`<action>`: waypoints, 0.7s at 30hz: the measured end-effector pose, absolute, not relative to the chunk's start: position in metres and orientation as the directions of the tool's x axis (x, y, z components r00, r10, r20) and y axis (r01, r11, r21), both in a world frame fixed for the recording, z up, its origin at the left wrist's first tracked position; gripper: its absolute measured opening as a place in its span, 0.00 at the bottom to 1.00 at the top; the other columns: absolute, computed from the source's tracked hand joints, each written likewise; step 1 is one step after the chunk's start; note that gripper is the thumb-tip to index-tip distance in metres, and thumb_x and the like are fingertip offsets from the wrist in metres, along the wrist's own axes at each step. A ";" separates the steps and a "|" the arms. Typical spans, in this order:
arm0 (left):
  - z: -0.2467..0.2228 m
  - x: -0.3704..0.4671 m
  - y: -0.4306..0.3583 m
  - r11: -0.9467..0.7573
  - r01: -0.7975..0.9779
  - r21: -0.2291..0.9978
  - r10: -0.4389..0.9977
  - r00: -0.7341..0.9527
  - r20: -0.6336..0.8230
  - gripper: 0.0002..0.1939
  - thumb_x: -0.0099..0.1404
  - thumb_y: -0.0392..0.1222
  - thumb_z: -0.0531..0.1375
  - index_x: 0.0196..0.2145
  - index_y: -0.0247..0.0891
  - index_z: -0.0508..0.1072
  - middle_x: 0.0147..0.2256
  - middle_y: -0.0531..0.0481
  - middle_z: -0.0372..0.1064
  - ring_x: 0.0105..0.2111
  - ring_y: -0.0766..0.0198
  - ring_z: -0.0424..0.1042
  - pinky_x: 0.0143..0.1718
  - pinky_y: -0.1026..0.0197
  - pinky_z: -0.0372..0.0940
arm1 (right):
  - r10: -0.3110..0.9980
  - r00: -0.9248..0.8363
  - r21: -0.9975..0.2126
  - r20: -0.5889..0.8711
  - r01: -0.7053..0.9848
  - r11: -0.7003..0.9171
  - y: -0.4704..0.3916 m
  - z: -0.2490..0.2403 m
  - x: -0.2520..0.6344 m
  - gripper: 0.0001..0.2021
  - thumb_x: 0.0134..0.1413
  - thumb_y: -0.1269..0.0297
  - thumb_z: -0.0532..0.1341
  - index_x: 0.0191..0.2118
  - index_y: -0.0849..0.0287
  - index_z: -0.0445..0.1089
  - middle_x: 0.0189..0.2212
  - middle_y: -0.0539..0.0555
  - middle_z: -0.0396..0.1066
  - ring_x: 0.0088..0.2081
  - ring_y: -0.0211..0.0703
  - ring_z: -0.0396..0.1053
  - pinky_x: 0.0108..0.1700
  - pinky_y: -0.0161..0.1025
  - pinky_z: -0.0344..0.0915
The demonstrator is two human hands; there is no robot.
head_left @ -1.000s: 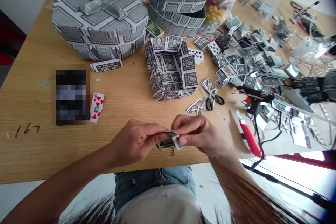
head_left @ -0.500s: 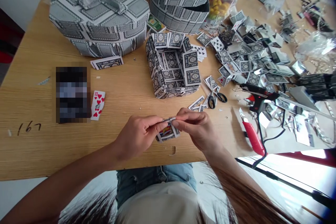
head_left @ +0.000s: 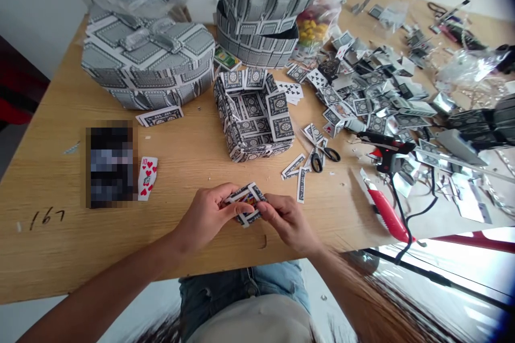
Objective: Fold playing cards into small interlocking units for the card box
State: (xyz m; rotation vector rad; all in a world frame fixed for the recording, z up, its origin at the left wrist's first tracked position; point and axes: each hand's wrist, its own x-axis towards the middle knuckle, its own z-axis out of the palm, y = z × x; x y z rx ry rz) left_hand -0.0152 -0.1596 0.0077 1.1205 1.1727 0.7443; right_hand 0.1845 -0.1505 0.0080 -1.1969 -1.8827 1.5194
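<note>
- A wooden table (head_left: 177,144) is seen, with a folded card piece (head_left: 252,189) held above its near edge;
- the card piece is pinched at its left side between the thumb and fingers of the left hand (head_left: 210,211); its right corner is clamped by the right hand (head_left: 286,218);
- beyond the hands, an open card box (head_left: 259,151) is placed; to its right, black-handled scissors (head_left: 317,158) are laid over cut card strips (head_left: 301,185);
- farther right, a glue gun (head_left: 387,151) and a red cutter (head_left: 387,213) are set down, with heaped cards (head_left: 376,88) beyond;
- at the left, a ten of hearts (head_left: 147,179) is laid flat; a large lidded box (head_left: 147,72) is placed at the far left
</note>
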 end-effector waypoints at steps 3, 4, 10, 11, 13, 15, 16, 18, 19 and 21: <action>0.003 -0.014 -0.159 0.381 0.023 0.924 0.900 0.218 -0.377 0.17 0.56 0.54 0.66 0.33 0.36 0.77 0.28 0.54 0.72 0.28 0.68 0.68 0.27 0.69 0.63 | 0.791 -0.569 -0.959 -0.226 0.272 -0.078 -0.149 0.004 0.183 0.24 0.64 0.44 0.50 0.26 0.59 0.60 0.22 0.45 0.51 0.25 0.33 0.49 0.27 0.34 0.48; 0.002 -0.013 -0.159 0.392 0.007 0.920 0.899 0.211 -0.384 0.17 0.56 0.54 0.66 0.33 0.35 0.77 0.28 0.53 0.73 0.28 0.67 0.68 0.28 0.68 0.64 | 0.785 -0.572 -0.962 -0.239 0.247 -0.113 -0.148 0.003 0.182 0.25 0.63 0.42 0.50 0.26 0.59 0.61 0.22 0.46 0.51 0.25 0.33 0.49 0.28 0.34 0.49; -0.001 -0.013 -0.159 0.389 -0.029 0.921 0.898 0.233 -0.372 0.22 0.56 0.56 0.66 0.39 0.35 0.74 0.26 0.54 0.70 0.23 0.66 0.69 0.19 0.68 0.65 | 0.823 -0.539 -0.970 -0.180 0.237 -0.056 -0.147 -0.001 0.167 0.25 0.65 0.45 0.49 0.24 0.60 0.61 0.20 0.46 0.52 0.24 0.33 0.48 0.27 0.34 0.48; -0.001 -0.014 -0.159 0.384 -0.011 0.923 0.900 0.228 -0.371 0.23 0.56 0.56 0.66 0.41 0.36 0.74 0.26 0.54 0.70 0.20 0.67 0.68 0.16 0.68 0.63 | 0.831 -0.532 -0.971 -0.162 0.234 -0.039 -0.149 -0.001 0.165 0.25 0.65 0.45 0.49 0.24 0.60 0.61 0.20 0.46 0.52 0.24 0.32 0.49 0.27 0.33 0.48; 0.002 -0.015 -0.161 0.365 0.049 0.930 0.909 0.198 -0.367 0.23 0.57 0.58 0.65 0.40 0.36 0.73 0.25 0.54 0.70 0.14 0.71 0.65 0.10 0.70 0.55 | 0.845 -0.508 -0.974 -0.166 0.220 -0.059 -0.152 0.000 0.160 0.25 0.64 0.44 0.50 0.24 0.59 0.61 0.20 0.46 0.52 0.24 0.32 0.49 0.27 0.33 0.48; 0.005 -0.015 -0.162 0.337 0.103 0.936 0.923 0.159 -0.350 0.21 0.59 0.59 0.63 0.35 0.35 0.73 0.24 0.54 0.70 0.10 0.74 0.60 0.08 0.72 0.49 | 0.848 -0.492 -0.976 -0.198 0.180 -0.123 -0.155 0.001 0.156 0.25 0.63 0.42 0.51 0.25 0.59 0.60 0.21 0.45 0.51 0.24 0.32 0.48 0.26 0.34 0.48; 0.006 -0.015 -0.162 0.327 0.109 0.939 0.929 0.147 -0.341 0.21 0.59 0.59 0.62 0.34 0.35 0.73 0.24 0.54 0.70 0.10 0.75 0.59 0.08 0.72 0.47 | 0.844 -0.491 -0.975 -0.216 0.151 -0.161 -0.155 0.002 0.155 0.26 0.62 0.41 0.51 0.25 0.59 0.60 0.21 0.45 0.50 0.24 0.33 0.47 0.26 0.34 0.47; 0.009 -0.016 -0.163 0.317 0.108 0.942 0.935 0.131 -0.330 0.22 0.60 0.60 0.61 0.34 0.35 0.73 0.24 0.55 0.69 0.09 0.76 0.58 0.08 0.72 0.46 | 0.833 -0.503 -0.972 -0.233 0.098 -0.213 -0.157 0.004 0.154 0.27 0.62 0.39 0.49 0.24 0.58 0.58 0.20 0.45 0.50 0.23 0.33 0.47 0.25 0.34 0.47; 0.010 -0.016 -0.163 0.316 0.108 0.942 0.936 0.129 -0.329 0.22 0.60 0.60 0.61 0.34 0.36 0.72 0.23 0.55 0.69 0.08 0.76 0.57 0.07 0.72 0.45 | 0.828 -0.511 -0.972 -0.231 0.085 -0.219 -0.157 0.004 0.153 0.27 0.62 0.39 0.48 0.24 0.58 0.57 0.20 0.45 0.49 0.23 0.33 0.46 0.25 0.34 0.46; 0.011 -0.016 -0.162 0.313 0.116 0.942 0.935 0.136 -0.328 0.23 0.60 0.61 0.60 0.33 0.36 0.72 0.21 0.56 0.68 0.08 0.76 0.56 0.07 0.72 0.44 | 0.827 -0.522 -0.978 -0.209 0.100 -0.184 -0.158 0.002 0.152 0.27 0.62 0.39 0.48 0.24 0.57 0.56 0.20 0.44 0.49 0.22 0.32 0.46 0.25 0.34 0.45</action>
